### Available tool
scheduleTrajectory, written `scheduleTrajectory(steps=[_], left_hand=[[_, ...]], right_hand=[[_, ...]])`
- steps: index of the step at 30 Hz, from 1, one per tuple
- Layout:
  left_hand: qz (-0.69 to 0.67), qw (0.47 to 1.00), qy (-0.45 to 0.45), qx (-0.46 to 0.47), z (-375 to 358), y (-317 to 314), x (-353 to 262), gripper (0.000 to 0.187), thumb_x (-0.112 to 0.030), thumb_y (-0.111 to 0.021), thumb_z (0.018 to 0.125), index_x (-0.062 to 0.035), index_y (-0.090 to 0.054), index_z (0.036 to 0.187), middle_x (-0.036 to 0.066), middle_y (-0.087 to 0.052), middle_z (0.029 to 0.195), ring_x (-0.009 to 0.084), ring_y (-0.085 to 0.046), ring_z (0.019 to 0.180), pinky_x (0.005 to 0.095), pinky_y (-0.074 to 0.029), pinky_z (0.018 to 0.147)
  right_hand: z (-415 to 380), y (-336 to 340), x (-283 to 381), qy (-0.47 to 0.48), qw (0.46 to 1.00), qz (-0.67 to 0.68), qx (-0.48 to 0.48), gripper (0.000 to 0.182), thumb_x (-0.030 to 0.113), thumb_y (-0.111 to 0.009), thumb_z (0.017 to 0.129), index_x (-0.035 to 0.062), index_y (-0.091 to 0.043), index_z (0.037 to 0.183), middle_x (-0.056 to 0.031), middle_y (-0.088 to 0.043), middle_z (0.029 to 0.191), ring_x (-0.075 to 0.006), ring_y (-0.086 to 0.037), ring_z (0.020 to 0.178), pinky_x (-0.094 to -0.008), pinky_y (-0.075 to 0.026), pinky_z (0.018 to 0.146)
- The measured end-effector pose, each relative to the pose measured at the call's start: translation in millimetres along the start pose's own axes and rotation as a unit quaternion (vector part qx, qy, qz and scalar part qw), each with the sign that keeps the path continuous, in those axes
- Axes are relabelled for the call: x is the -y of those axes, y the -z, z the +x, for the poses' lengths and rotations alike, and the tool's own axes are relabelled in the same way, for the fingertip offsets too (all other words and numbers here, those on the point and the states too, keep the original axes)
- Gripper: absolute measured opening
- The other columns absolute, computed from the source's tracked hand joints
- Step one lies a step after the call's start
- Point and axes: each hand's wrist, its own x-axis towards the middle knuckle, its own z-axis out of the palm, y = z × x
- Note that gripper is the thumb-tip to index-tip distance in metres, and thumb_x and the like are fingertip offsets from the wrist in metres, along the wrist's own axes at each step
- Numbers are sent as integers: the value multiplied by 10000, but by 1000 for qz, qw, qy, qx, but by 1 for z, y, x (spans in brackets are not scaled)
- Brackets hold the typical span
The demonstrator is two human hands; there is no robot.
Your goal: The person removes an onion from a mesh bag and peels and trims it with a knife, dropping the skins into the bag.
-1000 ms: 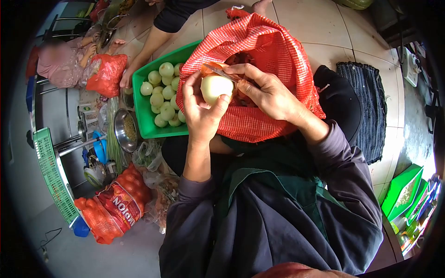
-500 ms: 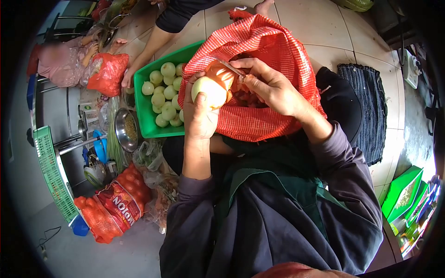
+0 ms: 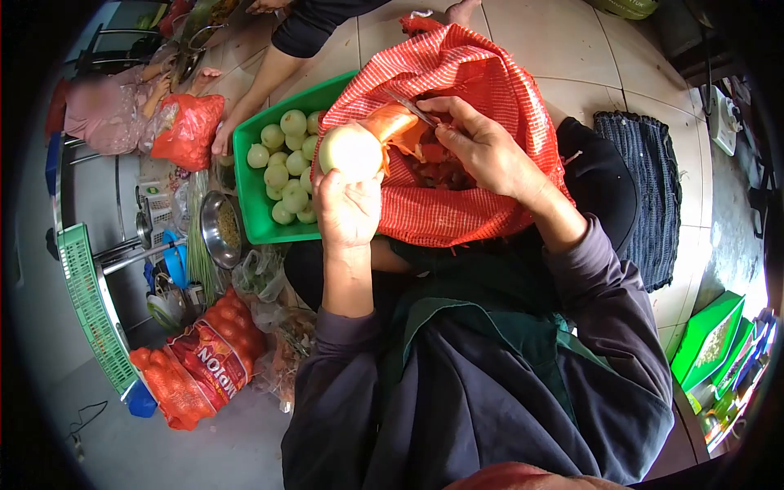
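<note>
My left hand (image 3: 349,211) holds a mostly peeled white onion (image 3: 349,153) from below, at the left rim of an open red mesh sack (image 3: 441,219). A strip of orange-brown onion skin (image 3: 394,126) hangs off the onion's right side. In my right hand (image 3: 490,151) is a small knife (image 3: 408,106), its blade pointing up and left above the skin. Loose skins (image 3: 437,167) lie inside the sack, below my right hand. Just left of the sack, a green tub (image 3: 243,184) holds several peeled onions (image 3: 294,196).
A full net sack of onions (image 3: 216,351) lies at lower left, near a metal bowl (image 3: 220,230). Another person's leg (image 3: 260,94) reaches toward the tub. Further left, a person sits by a red plastic bag (image 3: 188,131). A dark woven mat (image 3: 641,192) lies right.
The onion has moved slightly left and up, turned in my left hand, and the skin strip now stretches away from it. My right hand has shifted a little right with the knife.
</note>
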Motion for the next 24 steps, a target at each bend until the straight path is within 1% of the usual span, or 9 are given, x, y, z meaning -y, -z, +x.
scheduleTrajectory(steps=[3,9,11,13,15,16,19,20,24], left_hand=[[-21,1000,-14,5,2,-5,-3,601,-284,-636,821,-45,-442,1338,115,-511,1329,251,-505,1211,435,-445,986],[1,999,-39,6,7,1,9,627,-326,-623,851,-46,-413,1371,127,-469,1383,273,-437,1291,478,-361,1085],[37,998,-57,11,8,2,16,625,-352,-621,869,-46,-410,1371,133,-471,1378,278,-439,1288,484,-364,1085],[14,999,-38,22,6,-10,16,620,-404,-610,900,-39,-407,1359,138,-484,1348,288,-481,1242,462,-422,1043],[-38,999,10,-9,0,-21,14,612,-393,-638,890,-37,-415,1336,136,-514,1292,273,-544,1169,417,-484,990],[-86,995,49,20,1,-14,15,642,-464,-589,907,-27,-407,1339,149,-513,1297,277,-566,1139,414,-509,965],[-109,992,40,-44,-5,-35,19,655,-484,-569,912,-25,-399,1347,153,-513,1304,278,-575,1128,398,-511,961],[-80,996,45,7,-6,-32,18,659,-485,-546,923,-39,-379,1378,131,-483,1361,285,-496,1225,434,-434,1036],[-27,999,16,-8,-6,-44,19,679,-513,-522,930,-25,-368,1378,136,-479,1348,260,-505,1203,387,-422,1037]], right_hand=[[0,7,13,-118,982,140,42,373,162,-473,991,72,-429,1350,-56,-616,805,-95,-581,624,-261,-503,552],[-9,6,19,-25,979,189,71,393,126,-499,971,0,-391,1327,-61,-602,852,-88,-540,683,-247,-469,624],[-12,0,13,65,985,123,99,391,130,-528,956,-3,-391,1297,-95,-604,881,-144,-569,777,-297,-467,737],[-14,-12,13,123,980,112,111,427,98,-505,961,-7,-354,1347,-19,-514,788,-102,-503,707,-261,-420,691],[-20,-20,17,122,984,75,104,469,94,-516,951,-17,-325,1364,-79,-515,758,-146,-522,717,-291,-428,722],[-22,-24,15,134,986,55,85,499,99,-522,949,-13,-304,1384,-105,-544,797,-180,-562,768,-312,-445,751],[-23,-33,11,166,985,33,41,524,89,-513,953,-4,-283,1414,-176,-596,981,-272,-619,944,-363,-472,846],[-23,-35,9,176,983,32,28,522,81,-506,955,-2,-283,1419,-199,-609,1054,-301,-627,1007,-378,-477,878],[-18,-36,2,208,978,-6,-28,414,79,-496,947,-2,-424,1347,-229,-556,1233,-374,-569,1126,-407,-487,925]])
